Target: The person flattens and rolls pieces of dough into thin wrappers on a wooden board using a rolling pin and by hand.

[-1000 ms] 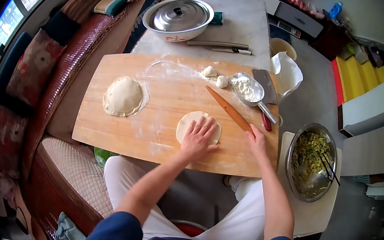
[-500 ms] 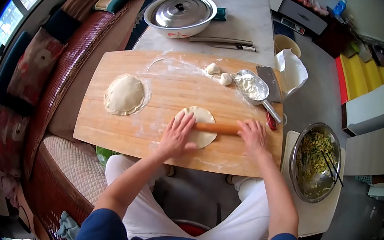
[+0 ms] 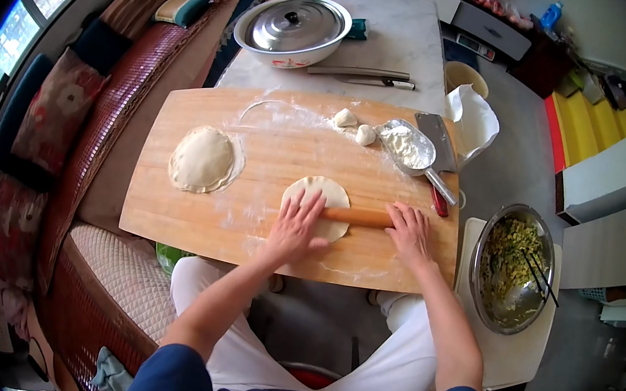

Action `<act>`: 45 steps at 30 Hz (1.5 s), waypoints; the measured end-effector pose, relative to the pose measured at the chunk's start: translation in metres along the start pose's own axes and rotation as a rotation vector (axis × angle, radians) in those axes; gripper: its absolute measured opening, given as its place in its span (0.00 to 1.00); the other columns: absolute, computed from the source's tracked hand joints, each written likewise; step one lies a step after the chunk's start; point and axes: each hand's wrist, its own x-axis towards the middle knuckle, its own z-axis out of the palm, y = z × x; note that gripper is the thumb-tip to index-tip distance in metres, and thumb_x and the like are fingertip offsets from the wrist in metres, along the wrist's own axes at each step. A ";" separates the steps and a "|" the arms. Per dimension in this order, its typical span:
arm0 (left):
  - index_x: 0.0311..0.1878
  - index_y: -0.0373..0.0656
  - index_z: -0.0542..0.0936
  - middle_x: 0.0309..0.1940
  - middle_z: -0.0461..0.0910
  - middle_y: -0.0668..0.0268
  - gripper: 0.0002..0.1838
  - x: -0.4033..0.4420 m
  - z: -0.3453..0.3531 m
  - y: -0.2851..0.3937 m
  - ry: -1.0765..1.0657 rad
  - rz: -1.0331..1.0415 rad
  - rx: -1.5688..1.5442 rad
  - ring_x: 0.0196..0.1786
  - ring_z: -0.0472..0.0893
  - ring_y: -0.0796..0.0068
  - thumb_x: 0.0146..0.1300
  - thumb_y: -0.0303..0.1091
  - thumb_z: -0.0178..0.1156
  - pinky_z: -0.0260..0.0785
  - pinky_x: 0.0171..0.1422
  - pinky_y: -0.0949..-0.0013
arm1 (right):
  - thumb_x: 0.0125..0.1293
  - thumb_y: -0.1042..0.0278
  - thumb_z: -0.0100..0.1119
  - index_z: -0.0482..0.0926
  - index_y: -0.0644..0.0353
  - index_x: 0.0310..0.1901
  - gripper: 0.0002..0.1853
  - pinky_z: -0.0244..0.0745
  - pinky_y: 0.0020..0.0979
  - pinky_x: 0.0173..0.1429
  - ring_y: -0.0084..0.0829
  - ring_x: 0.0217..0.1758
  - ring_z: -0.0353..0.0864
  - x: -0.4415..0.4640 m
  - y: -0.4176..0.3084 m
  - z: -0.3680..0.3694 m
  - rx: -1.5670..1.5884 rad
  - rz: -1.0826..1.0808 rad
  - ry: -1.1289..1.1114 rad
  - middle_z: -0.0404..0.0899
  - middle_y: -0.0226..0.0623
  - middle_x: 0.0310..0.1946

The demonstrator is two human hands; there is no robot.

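Observation:
A round sheet of dough (image 3: 338,189) lies flat on the floured wooden board (image 3: 191,223). Across it runs a wooden rolling pin (image 3: 361,218). My left hand (image 3: 295,229) bears on the pin's left end, its fingers long over the dough and its thumb out to the side; that end is hidden beneath it. At the other end, my right hand (image 3: 409,233) has its fingers over the pin. Left on the board is a stack of rolled dough rounds (image 3: 203,159), domed in the middle. Two small dough balls (image 3: 345,118) sit near the far edge.
A metal scoop of flour (image 3: 406,146) and a cleaver (image 3: 437,139) lie at the board's far right. Beyond stand a lidded basin (image 3: 293,31) and knives (image 3: 360,75). A steel bowl of chopped filling (image 3: 514,261) with chopsticks stands at right, a sofa (image 3: 96,159) at left.
The view has shifted slightly. On the dough, my left hand and the rolling pin sit a little nearer to me, with more of the sheet showing beyond them. Both hands stay on the pin.

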 end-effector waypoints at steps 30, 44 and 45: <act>0.80 0.43 0.56 0.81 0.53 0.62 0.50 0.039 -0.001 -0.021 0.043 -0.177 0.050 0.82 0.51 0.51 0.63 0.61 0.62 0.46 0.83 0.46 | 0.63 0.60 0.68 0.82 0.37 0.58 0.20 0.64 0.44 0.65 0.34 0.60 0.73 0.048 0.017 0.007 0.007 0.094 0.021 0.77 0.27 0.54; 0.78 0.46 0.59 0.80 0.55 0.62 0.40 -0.010 -0.006 0.018 0.173 -0.224 -0.323 0.82 0.53 0.54 0.67 0.46 0.62 0.46 0.83 0.47 | 0.58 0.72 0.69 0.80 0.57 0.58 0.23 0.74 0.41 0.55 0.44 0.53 0.79 -0.050 0.017 -0.033 0.298 0.143 0.014 0.80 0.40 0.48; 0.78 0.46 0.60 0.80 0.55 0.61 0.39 0.002 0.002 0.017 0.241 -0.320 -0.317 0.82 0.52 0.54 0.68 0.47 0.61 0.45 0.83 0.48 | 0.60 0.72 0.68 0.79 0.59 0.58 0.23 0.75 0.41 0.54 0.46 0.52 0.79 -0.051 0.021 -0.037 0.319 0.208 0.047 0.80 0.42 0.47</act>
